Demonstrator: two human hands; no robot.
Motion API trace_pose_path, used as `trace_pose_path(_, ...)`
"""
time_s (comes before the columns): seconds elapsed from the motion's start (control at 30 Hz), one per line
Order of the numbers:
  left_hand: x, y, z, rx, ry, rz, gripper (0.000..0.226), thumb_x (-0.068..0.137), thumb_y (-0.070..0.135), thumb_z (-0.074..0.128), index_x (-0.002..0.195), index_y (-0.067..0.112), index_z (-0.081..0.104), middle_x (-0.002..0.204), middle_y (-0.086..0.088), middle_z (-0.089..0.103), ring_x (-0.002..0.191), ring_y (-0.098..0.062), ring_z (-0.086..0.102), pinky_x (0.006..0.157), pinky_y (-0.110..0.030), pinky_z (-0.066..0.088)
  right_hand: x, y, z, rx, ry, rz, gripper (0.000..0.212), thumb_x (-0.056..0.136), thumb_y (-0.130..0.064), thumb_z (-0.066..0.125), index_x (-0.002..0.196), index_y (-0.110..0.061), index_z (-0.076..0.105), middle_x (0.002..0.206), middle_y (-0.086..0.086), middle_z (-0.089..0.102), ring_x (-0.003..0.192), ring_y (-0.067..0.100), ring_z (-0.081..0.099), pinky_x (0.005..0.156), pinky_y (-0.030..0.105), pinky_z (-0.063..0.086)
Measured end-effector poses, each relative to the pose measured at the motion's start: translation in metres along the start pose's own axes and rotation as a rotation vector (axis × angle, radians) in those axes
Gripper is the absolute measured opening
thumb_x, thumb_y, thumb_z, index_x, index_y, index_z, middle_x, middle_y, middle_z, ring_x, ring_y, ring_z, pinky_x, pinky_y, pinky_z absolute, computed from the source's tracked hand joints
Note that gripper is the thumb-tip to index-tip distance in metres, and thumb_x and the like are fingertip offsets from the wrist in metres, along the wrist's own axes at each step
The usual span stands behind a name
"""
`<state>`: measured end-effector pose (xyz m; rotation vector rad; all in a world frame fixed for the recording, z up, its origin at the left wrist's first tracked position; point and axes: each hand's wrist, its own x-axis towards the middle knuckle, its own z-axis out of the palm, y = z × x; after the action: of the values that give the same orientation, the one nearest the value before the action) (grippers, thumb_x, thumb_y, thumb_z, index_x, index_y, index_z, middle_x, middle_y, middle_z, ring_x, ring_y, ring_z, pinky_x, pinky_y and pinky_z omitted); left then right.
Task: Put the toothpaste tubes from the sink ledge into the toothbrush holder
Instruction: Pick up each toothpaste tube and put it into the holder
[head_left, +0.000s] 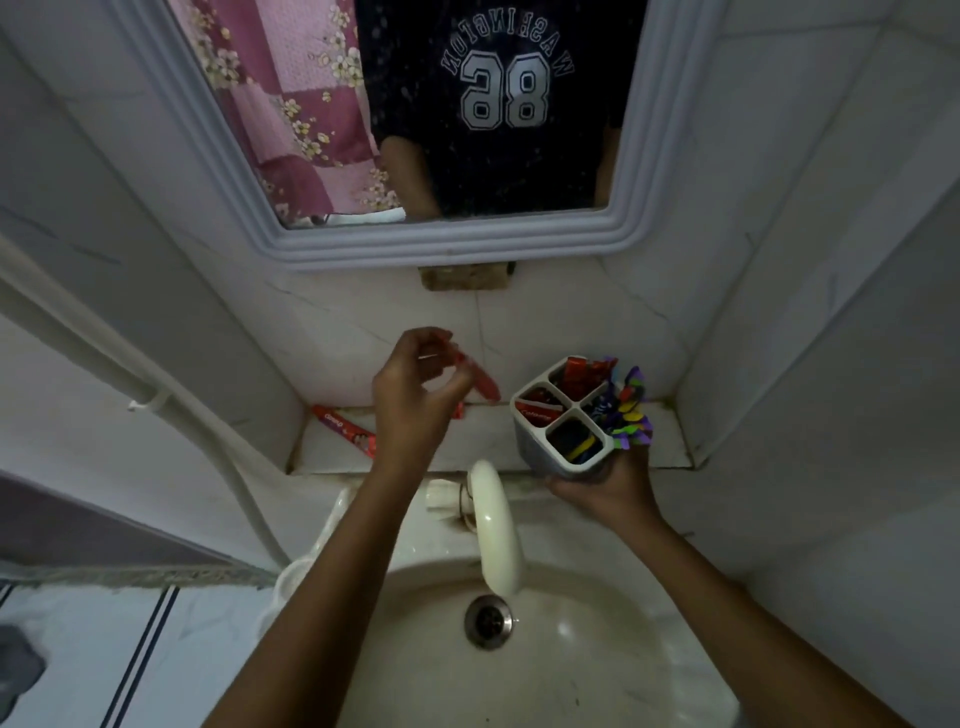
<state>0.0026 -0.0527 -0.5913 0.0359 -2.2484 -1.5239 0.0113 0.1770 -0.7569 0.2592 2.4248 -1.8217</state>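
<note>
My left hand (415, 395) is raised above the sink ledge (483, 441) and pinches a red toothpaste tube (480, 382) that points down to the right, toward the holder. Another red toothpaste tube (345, 430) lies flat on the ledge's left end, partly behind my left wrist. My right hand (605, 486) grips the base of the white four-compartment toothbrush holder (524, 434), tilted toward me just above the ledge. Red tubes stand in its far and left compartments, and colourful toothbrushes fill the right one.
A cream tap (496, 530) sticks out from under the ledge over the white basin (571, 649) and its drain (488, 621). A framed mirror (447, 239) hangs on the tiled wall above. A white pipe (156, 400) runs down the left wall.
</note>
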Motion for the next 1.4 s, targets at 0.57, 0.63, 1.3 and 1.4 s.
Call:
trace_pose_path(0.57, 0.017, -0.004, 0.053, 0.239, -0.340, -0.108, 0.045, 0.077, 0.045, 0.075, 0.116, 0.025, 0.064, 0.115, 0.006, 0.062, 0.095, -0.010, 0.060, 0.069, -0.021, 0.046, 0.002, -0.002, -0.001, 0.111, -0.024, -0.003, 0.103, 0.055, -0.002, 0.099, 0.147, 0.010, 0.053, 0.136, 0.014, 0.071, 0.117, 0.008, 0.073, 0.100, 0.014, 0.060)
trace_pose_path(0.63, 0.017, -0.024, 0.030, 0.238, -0.187, -0.192, 0.036, 0.084, 0.042, 0.068, 0.114, 0.023, 0.065, 0.110, 0.006, 0.065, 0.088, -0.010, 0.063, 0.071, -0.023, 0.050, 0.005, 0.002, 0.001, 0.186, -0.039, 0.000, 0.097, 0.063, 0.015, 0.094, 0.149, 0.011, 0.049, 0.130, 0.013, 0.070, 0.095, -0.016, 0.072, 0.085, 0.003, 0.058)
trace_pose_path(1.3, 0.029, -0.104, -0.070, 1.048, -0.392, 0.137, 0.019, 0.094, 0.032, 0.052, 0.105, 0.020, 0.061, 0.090, -0.009, 0.067, 0.081, -0.032, 0.067, 0.066, -0.041, 0.055, -0.005, -0.015, -0.001, 0.029, 0.065, -0.076, 0.115, 0.042, -0.034, 0.093, 0.145, 0.001, 0.056, 0.133, 0.007, 0.070, 0.119, -0.006, 0.068, 0.100, 0.006, 0.052)
trace_pose_path(1.4, 0.016, -0.044, -0.052, 0.656, -0.110, 0.218, 0.014, 0.092, 0.030, 0.058, 0.096, 0.018, 0.062, 0.084, 0.002, 0.068, 0.075, -0.017, 0.063, 0.062, -0.030, 0.050, -0.003, -0.014, -0.001, 0.048, 0.051, -0.083, 0.112, 0.042, -0.024, 0.096, 0.143, 0.002, 0.055, 0.130, 0.006, 0.069, 0.113, -0.026, 0.061, 0.094, 0.000, 0.052)
